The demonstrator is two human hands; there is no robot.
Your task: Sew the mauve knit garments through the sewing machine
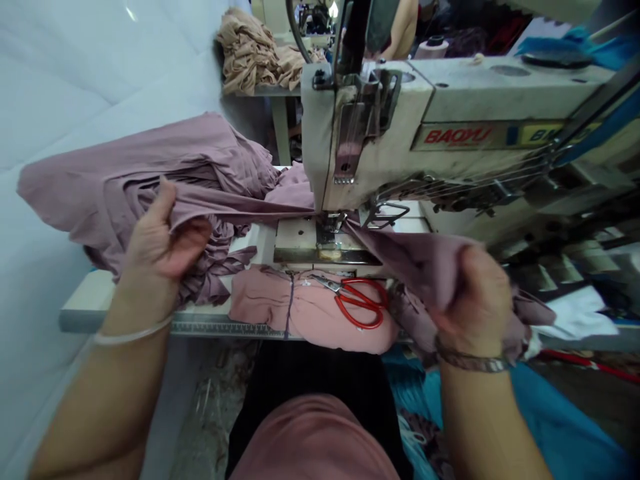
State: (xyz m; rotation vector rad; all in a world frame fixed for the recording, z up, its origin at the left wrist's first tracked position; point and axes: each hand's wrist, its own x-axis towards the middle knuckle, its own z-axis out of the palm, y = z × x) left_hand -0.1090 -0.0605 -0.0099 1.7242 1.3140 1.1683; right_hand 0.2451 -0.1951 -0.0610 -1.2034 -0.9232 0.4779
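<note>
A mauve fabric piece (150,180) runs from a heap on the left, under the needle area of a white sewing machine (450,147), to the right. My left hand (163,237) pinches a fold of this fabric left of the needle plate (320,243). My right hand (473,300) is closed in a fist on the same fabric at the right, near the table's front edge. The stretch between both hands is pulled taut through the presser foot.
Red-handled scissors (360,303) lie on a pink tied bundle (310,313) at the table's front edge. Beige cloth (250,53) is piled on a far table. Blue fabric (550,427) lies below right. A person's arm (403,30) shows behind the machine.
</note>
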